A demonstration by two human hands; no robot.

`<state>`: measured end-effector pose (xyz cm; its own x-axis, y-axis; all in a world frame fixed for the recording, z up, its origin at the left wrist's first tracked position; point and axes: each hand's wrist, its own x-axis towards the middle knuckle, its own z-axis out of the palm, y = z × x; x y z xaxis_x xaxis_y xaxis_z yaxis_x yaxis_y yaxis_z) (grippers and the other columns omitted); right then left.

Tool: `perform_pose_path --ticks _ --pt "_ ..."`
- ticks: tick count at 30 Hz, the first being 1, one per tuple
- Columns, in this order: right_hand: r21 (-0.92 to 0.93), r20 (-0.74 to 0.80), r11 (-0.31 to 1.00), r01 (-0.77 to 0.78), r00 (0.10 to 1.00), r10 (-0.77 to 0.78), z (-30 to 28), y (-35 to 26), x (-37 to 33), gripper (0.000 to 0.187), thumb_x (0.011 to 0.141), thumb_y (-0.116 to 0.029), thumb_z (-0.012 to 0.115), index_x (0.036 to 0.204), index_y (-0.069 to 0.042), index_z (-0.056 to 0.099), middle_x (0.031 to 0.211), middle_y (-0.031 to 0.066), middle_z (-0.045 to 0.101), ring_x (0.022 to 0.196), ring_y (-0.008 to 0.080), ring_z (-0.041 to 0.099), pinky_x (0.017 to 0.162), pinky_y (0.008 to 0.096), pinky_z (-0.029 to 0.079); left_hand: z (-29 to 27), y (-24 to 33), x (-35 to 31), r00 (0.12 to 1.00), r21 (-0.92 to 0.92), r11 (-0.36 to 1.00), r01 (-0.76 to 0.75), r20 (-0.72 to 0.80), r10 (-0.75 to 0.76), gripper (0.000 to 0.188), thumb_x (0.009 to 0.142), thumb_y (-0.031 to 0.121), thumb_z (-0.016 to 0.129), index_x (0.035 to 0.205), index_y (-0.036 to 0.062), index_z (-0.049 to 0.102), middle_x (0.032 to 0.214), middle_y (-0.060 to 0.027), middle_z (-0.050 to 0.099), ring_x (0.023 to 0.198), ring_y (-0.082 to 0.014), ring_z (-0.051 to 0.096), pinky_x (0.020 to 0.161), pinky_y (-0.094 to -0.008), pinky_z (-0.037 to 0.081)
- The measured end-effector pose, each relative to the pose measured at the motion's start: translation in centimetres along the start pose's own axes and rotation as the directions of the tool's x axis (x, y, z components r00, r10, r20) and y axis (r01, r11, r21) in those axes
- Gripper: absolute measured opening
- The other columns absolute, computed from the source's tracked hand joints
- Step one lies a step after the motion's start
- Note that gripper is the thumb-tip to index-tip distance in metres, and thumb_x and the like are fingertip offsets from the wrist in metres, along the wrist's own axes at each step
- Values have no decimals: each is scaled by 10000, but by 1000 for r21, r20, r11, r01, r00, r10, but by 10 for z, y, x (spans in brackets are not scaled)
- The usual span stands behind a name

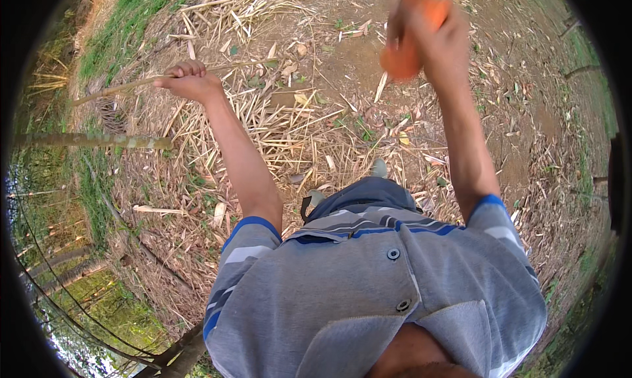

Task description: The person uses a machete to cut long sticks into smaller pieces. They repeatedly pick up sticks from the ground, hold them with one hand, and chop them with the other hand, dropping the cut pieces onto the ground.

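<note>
My left hand (194,85) is closed round a thin, straw-coloured stick (125,87), held out to the left above the ground. The stick runs past both sides of the fist, one end pointing left and the other to the right. At the upper right, my right hand (442,39) is wrapped round an orange handle-like thing (403,60). Motion blurs it, and its far end is cut off by the top of the picture, so its exact kind does not show. A wide gap separates the two hands.
Loose pale cut sticks and straw (276,134) lie below and between my arms, with another heap (243,9) farther off. A slim tree trunk (99,140) juts in from the left. Green grass (125,29) grows at the far left; dry leaves litter the brown soil.
</note>
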<state>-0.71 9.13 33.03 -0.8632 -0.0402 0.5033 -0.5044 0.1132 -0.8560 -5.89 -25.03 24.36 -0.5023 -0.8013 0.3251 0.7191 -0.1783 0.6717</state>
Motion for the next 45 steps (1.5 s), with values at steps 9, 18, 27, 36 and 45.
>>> perform_pose_path --ticks 9,18,27,36,45 --pt "-772 551 535 -344 58 833 62 203 -138 505 733 -233 638 1192 -59 522 1135 184 568 1033 282 555 827 395 432 8 24 -23 986 131 991 41 155 -61 581 858 658 120 565 175 255 444 68 246 350 -62 220 332 -170 202" --pt "-627 207 356 -693 293 933 -36 228 -245 257 645 -191 647 825 -16 596 628 108 629 497 228 608 498 345 480 -43 -13 -1 965 438 861 258 -164 -205 539 925 548 165 628 126 322 500 20 275 416 -101 232 373 -239 204" --pt "-459 -205 -157 -874 -68 976 -148 234 -427 255 680 -227 639 757 11 592 588 125 602 505 201 607 511 338 492 -261 -128 -19 893 889 -332 315 -396 -213 442 857 333 467 1099 -36 495 1039 -239 495 921 -316 512 743 -417 440" --pt "-458 -372 -390 -799 -227 900 -178 252 -480 373 677 -260 636 950 -21 552 832 185 630 777 319 625 717 405 483 -292 -281 -265 200 633 -242 735 -544 -815 331 894 111 454 1206 -1 456 1113 -156 554 960 -247 579 802 -318 489" --pt "-402 -474 -567 -719 -367 800 -182 310 -543 392 716 -331 619 973 -40 563 847 225 618 831 387 603 725 452 467 -415 -545 -549 -233 196 -448 872 -638 -734 409 939 242 408 1307 79 336 1147 -129 501 868 -209 580 778 -387 502"
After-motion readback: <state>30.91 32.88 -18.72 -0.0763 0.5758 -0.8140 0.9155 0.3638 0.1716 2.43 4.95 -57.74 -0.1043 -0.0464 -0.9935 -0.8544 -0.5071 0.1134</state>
